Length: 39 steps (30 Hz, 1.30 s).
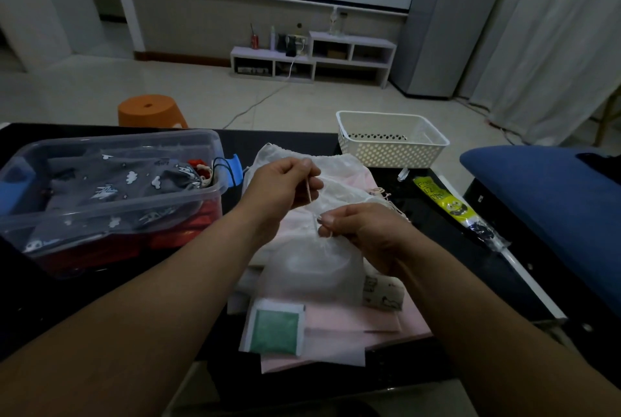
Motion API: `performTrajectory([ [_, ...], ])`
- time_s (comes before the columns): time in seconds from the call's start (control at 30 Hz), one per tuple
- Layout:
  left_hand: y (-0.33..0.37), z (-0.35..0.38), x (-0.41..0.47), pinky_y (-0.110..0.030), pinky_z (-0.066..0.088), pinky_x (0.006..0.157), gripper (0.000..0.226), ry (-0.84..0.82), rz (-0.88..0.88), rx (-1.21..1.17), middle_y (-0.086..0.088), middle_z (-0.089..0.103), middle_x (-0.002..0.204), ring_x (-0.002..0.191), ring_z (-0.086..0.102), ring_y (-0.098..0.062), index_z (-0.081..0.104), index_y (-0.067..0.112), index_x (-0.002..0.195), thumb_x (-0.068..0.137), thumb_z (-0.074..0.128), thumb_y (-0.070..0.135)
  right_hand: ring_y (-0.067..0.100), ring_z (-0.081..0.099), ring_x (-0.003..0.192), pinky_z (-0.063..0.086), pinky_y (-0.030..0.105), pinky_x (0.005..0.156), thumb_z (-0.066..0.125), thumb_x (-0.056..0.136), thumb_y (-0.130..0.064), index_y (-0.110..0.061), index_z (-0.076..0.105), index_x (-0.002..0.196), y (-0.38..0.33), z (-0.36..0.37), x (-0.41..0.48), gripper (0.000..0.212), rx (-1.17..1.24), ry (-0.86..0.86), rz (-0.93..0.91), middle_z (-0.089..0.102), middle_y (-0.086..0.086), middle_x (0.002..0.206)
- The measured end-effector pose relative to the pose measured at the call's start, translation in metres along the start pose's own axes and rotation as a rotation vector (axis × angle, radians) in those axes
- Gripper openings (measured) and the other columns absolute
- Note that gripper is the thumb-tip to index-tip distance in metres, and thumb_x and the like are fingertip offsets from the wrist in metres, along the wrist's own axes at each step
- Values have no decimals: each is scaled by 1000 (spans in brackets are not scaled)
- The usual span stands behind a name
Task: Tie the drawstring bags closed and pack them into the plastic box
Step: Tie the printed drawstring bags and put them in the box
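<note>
Now your left hand (284,181) and right hand (366,231) each pinch the drawstring (308,192) of a sheer white bag (312,272) over the worktop (433,225); the plastic box (205,205) stands just left.

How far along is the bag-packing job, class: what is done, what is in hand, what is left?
Done: a grey bag and red cloth lie in the box. In hand: the left hand and right hand each pinch the cord of a white bag, mid-tie. Left: packing it, then the pink bags beneath.
</note>
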<state>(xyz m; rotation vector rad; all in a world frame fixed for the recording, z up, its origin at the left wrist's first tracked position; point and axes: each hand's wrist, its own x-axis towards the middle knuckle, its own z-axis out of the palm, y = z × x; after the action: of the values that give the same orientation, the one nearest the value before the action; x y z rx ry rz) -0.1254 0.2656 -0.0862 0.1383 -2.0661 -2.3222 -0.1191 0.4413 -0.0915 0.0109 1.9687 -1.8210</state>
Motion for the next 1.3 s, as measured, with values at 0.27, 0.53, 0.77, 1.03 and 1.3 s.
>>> performTrajectory([
  [0.27,-5,13,-2,-30,61,81,30,-147,27,37,-11,77,95,85,71,-20,73,5,110,109,52,27,14,69,82,56,26,79,68,96,-9,-5,78,82,0,9,-4,18,-201,-129,-105,75,8,84],
  [0.53,-18,2,-16,-35,50,80,35,-228,204,862,7,71,98,90,65,-8,58,30,123,106,41,55,20,61,72,50,30,68,65,90,-3,-3,78,74,3,-2,3,21,-146,47,-96,70,10,73],
  [0.77,-8,1,-18,-35,44,66,25,-188,215,1006,7,62,87,78,57,-12,55,27,98,104,51,51,25,64,76,53,36,74,63,90,4,0,75,80,2,-3,2,16,-58,65,-61,73,14,78],
  [1.03,0,0,-22,-28,40,56,21,-249,-57,703,-3,62,74,64,50,-16,73,10,88,98,63,26,21,73,85,60,31,80,68,89,5,11,74,92,3,-1,4,9,-133,109,-136,78,18,94],
  [1.3,-1,-8,-24,-30,52,75,10,-258,-37,619,-8,75,91,79,61,-12,80,12,87,90,77,21,27,75,95,61,42,91,76,85,-1,2,78,91,3,-2,5,7,-163,118,-114,80,9,95],
])
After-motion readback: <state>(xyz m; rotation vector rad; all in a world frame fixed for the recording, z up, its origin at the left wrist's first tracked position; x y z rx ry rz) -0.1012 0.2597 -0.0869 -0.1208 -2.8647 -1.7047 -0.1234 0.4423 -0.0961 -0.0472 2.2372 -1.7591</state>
